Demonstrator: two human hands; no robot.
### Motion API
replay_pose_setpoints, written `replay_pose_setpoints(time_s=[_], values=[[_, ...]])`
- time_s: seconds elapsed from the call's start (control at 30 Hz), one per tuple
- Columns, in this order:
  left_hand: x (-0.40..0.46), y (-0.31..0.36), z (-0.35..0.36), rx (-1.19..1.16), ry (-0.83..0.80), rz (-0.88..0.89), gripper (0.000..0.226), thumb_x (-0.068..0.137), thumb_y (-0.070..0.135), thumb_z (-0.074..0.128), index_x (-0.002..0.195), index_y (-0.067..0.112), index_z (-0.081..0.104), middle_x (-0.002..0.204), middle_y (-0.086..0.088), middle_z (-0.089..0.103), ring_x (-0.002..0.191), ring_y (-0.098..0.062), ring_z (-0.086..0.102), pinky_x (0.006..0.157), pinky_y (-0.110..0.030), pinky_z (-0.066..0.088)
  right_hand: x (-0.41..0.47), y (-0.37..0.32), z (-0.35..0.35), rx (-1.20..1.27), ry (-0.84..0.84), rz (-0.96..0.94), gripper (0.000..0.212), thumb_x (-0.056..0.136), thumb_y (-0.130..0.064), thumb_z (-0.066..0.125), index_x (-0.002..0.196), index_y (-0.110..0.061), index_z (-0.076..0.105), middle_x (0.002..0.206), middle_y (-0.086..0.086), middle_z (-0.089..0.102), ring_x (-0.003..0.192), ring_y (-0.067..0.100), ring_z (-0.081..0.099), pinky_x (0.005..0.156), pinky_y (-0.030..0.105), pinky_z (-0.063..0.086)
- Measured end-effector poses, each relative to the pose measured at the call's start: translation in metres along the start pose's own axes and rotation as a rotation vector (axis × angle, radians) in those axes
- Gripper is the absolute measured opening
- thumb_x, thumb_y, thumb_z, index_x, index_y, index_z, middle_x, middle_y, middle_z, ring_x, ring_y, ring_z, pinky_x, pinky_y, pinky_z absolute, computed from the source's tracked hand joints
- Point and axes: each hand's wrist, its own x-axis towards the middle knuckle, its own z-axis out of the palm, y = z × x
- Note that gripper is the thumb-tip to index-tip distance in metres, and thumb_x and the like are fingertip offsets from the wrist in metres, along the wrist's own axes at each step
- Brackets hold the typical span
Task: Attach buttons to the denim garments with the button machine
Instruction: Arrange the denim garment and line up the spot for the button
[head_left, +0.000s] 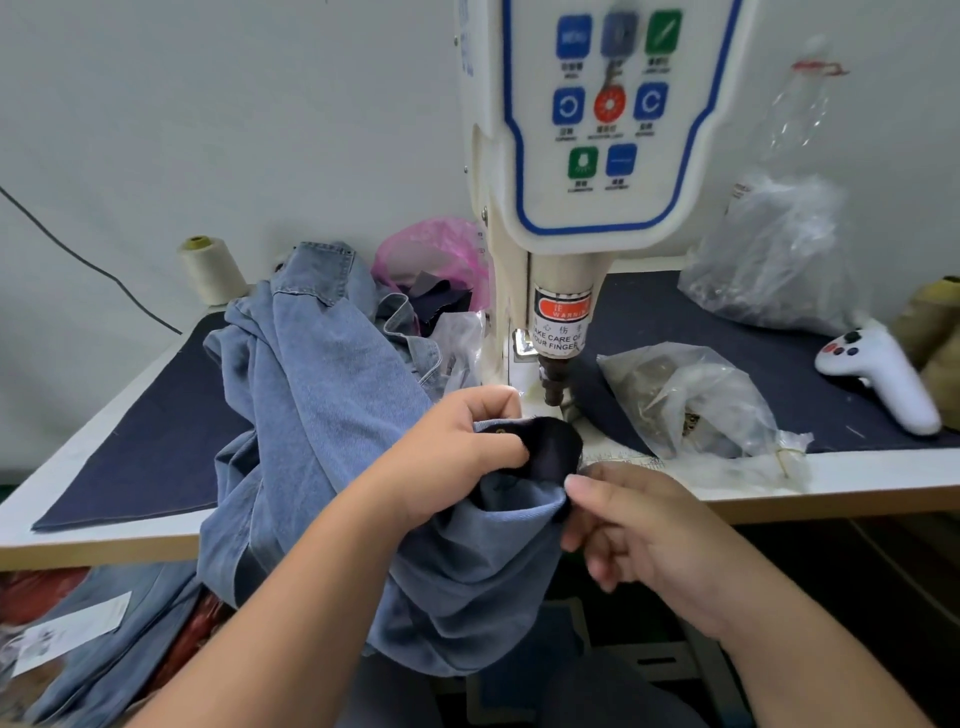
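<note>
While my left hand (457, 441) and right hand (631, 525) pinch the denim garment (322, 415) just before the button machine (556, 384), I judge fingers could stray beneath its punch, or cloth slip askew.

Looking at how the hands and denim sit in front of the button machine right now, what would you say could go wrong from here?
1. The left hand pinches the denim garment close to the machine's punch head; fingers could be caught, as the warning label cautions.
2. The fabric is bunched and folded between the left and right hand, so a button might go through extra layers or off position.
3. Much denim hangs off the table edge; its weight may drag the piece.
</note>
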Motion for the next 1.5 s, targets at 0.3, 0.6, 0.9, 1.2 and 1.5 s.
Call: replay_pose_setpoints(time_s=[0.3, 0.6, 0.9, 1.2, 1.5], values=[[-0.008, 0.000, -0.002, 0.078, -0.052, -0.011, 0.024, 0.067, 0.003, 0.056, 0.062, 0.016, 0.036, 0.069, -0.011, 0.031, 0.064, -0.021, 0.030, 0.056, -0.031, 0.026, 0.007, -0.001, 0.007, 0.581, -0.023, -0.058, 0.031, 0.065, -0.003, 0.063, 0.096, -0.006, 0.065, 0.088, 0.013, 0.069, 0.067, 0.018, 0.065, 0.056, 0.027, 0.051], [-0.006, -0.001, -0.005, 0.158, -0.005, -0.070, 0.025, 0.065, 0.007, 0.054, 0.055, 0.022, 0.036, 0.056, 0.005, 0.031, 0.052, -0.010, 0.029, 0.049, -0.022, 0.024, 0.014, -0.009, -0.004, 0.651, -0.068, 0.061, 0.039, 0.067, -0.008, 0.073, 0.106, -0.005, 0.074, 0.103, 0.017, 0.074, 0.081, 0.027, 0.074, 0.058, 0.032, 0.058], [0.004, -0.007, -0.004, 0.053, 0.167, -0.107, 0.020, 0.063, 0.013, 0.051, 0.068, 0.032, 0.050, 0.058, 0.011, 0.043, 0.053, -0.009, 0.036, 0.049, -0.021, 0.032, 0.036, -0.013, -0.010, 0.211, 0.070, -0.114, 0.010, 0.074, -0.016, 0.065, 0.069, -0.015, 0.074, 0.074, 0.006, 0.069, 0.065, 0.011, 0.066, 0.052, 0.023, 0.051], [-0.014, 0.013, 0.000, -0.082, -0.090, 0.147, 0.029, 0.073, -0.001, 0.054, 0.068, 0.028, 0.053, 0.067, -0.007, 0.040, 0.063, -0.015, 0.035, 0.058, -0.026, 0.030, 0.014, 0.010, -0.004, 0.212, -0.046, -0.228, 0.004, 0.070, -0.018, 0.073, 0.070, -0.022, 0.071, 0.081, 0.006, 0.069, 0.064, 0.022, 0.056, 0.050, 0.031, 0.039], [-0.030, 0.041, -0.002, -0.081, -0.311, 0.094, 0.035, 0.071, -0.009, 0.046, 0.066, 0.025, 0.052, 0.063, -0.012, 0.036, 0.058, -0.020, 0.027, 0.054, -0.032, 0.019, 0.012, 0.019, 0.012, 0.277, -0.369, -0.260, 0.036, 0.082, -0.019, 0.074, 0.100, 0.001, 0.051, 0.090, 0.005, 0.068, 0.066, 0.027, 0.053, 0.054, 0.032, 0.042]])
